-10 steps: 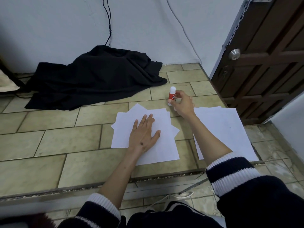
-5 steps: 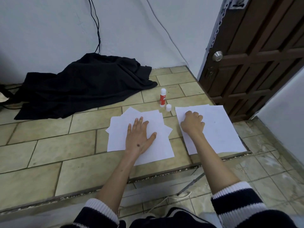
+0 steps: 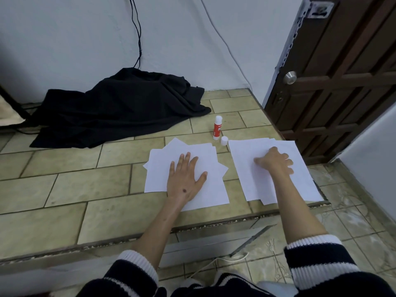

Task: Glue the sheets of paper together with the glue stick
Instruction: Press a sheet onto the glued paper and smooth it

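Since 1 s ago, R hand [image 3: 273, 162] left glue stick [image 3: 217, 127], now on R paper stack [image 3: 272, 170], fingers bent, grip unclear. L hand [image 3: 186, 176] flat, spread, on fanned L sheets [image 3: 162, 168]. Stick upright, uncapped, cap [image 3: 224, 140] beside; bare tile [image 3: 64, 189] left.

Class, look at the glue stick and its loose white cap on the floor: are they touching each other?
Apart. The head view shows a strip of bare tile between the upright glue stick and the cap beside it.
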